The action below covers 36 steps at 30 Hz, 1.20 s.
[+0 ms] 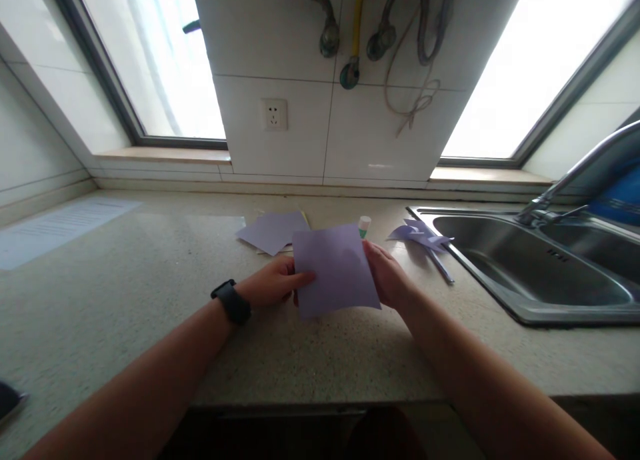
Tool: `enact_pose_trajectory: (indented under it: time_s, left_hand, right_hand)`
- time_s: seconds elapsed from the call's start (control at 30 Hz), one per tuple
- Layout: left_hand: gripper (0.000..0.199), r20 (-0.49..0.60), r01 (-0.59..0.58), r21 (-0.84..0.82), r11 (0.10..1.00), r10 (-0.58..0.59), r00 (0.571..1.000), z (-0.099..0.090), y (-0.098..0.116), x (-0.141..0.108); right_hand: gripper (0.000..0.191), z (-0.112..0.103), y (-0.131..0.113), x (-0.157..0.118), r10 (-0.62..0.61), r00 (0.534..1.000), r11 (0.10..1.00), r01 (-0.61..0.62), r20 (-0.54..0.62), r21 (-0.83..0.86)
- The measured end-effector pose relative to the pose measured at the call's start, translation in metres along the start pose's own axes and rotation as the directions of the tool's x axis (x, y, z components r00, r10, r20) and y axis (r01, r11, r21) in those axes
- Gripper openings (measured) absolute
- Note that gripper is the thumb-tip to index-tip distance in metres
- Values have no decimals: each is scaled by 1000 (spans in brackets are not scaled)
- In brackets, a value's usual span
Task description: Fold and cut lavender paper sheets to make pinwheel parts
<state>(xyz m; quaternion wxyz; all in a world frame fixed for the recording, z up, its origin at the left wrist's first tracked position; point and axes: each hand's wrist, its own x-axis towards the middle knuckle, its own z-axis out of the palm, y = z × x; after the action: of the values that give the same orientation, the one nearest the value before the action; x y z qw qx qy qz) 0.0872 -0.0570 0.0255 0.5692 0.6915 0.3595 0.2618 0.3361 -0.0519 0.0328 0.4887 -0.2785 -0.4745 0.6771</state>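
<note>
My left hand [273, 280] grips the purple sheet [337, 267] over the desk [225, 367], thumb on top; my right hand [387, 273] touches its right edge, fingers partly hidden, so I cannot tell whether they pinch. Beyond, I see more paper [275, 230] and a tube [365, 225]; a pinwheel [420, 235] lies by the sink [480, 247].

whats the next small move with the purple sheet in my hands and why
Probably lower the purple sheet flat onto the counter: the left hand and right hand hold it at opposite sides, and its lower edge bows, so it doesn't appear to lie flat.
</note>
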Motion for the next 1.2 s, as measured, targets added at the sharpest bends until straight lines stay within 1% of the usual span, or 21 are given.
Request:
enact_pose_trajectory:
  time_s: [0.1,0.2,0.27,0.37,0.5,0.6,0.67,0.7,0.77,0.87,0.93,1.0,1.07,1.13,1.2]
  left_hand:
    - [39,15,34,-7,999,-34,999,7,1,-2]
    - [40,-32,40,-39,998,-41,999,14,-1,-7]
    - [42,-71,28,-69,997,-33,997,18,-4,-12]
    - [47,-92,20,-108,994,-30,995,22,-10,-19]
    - [48,-113,14,-148,989,-31,993,20,-12,-24]
    - [48,-93,22,-156,988,-37,995,18,-11,-24]
    - [48,-74,33,-164,986,-45,996,17,-10,-24]
    - [47,-72,31,-173,984,-44,996,16,-11,-23]
    - [46,-67,17,-190,982,-31,997,16,-12,-22]
    - [42,-76,-4,-219,976,-13,997,17,-13,-21]
    - [40,-111,-23,-270,963,-7,994,17,-12,-21]
    - [41,-158,-60,-302,951,13,987,18,-9,-21]
    - [44,-173,-102,-310,945,50,984,19,-7,-21]
    - [48,-150,-130,-330,935,84,985,20,-5,-21]
    - [51,-123,-128,-352,927,90,988,23,-4,-20]
  right_hand:
    - [39,2,0,-2,5,1000,998,-5,1,-57]
    - [33,7,-4,-5,4,1000,994,-2,9,-113]
    - [28,13,-6,-7,6,998,989,2,57,-147]
    - [25,20,-9,-7,34,987,980,-2,156,-201]
    - [39,25,-14,-1,99,952,968,-26,288,-249]
    - [59,26,-19,7,144,903,965,-37,405,-261]
    - [70,27,-21,13,158,878,964,-39,451,-262]
    - [70,28,-20,15,163,877,962,-38,453,-272]
    - [60,30,-18,20,162,902,946,-26,400,-324]
    - [41,33,-11,25,117,967,890,-1,226,-456]
    - [37,36,-6,29,62,990,858,10,124,-514]
    - [37,38,-1,31,11,998,853,26,68,-522]
    - [39,40,5,33,-49,999,866,53,22,-497]
    - [39,42,12,34,-105,994,874,79,-27,-480]
    - [39,43,19,34,-153,986,853,98,-66,-512]
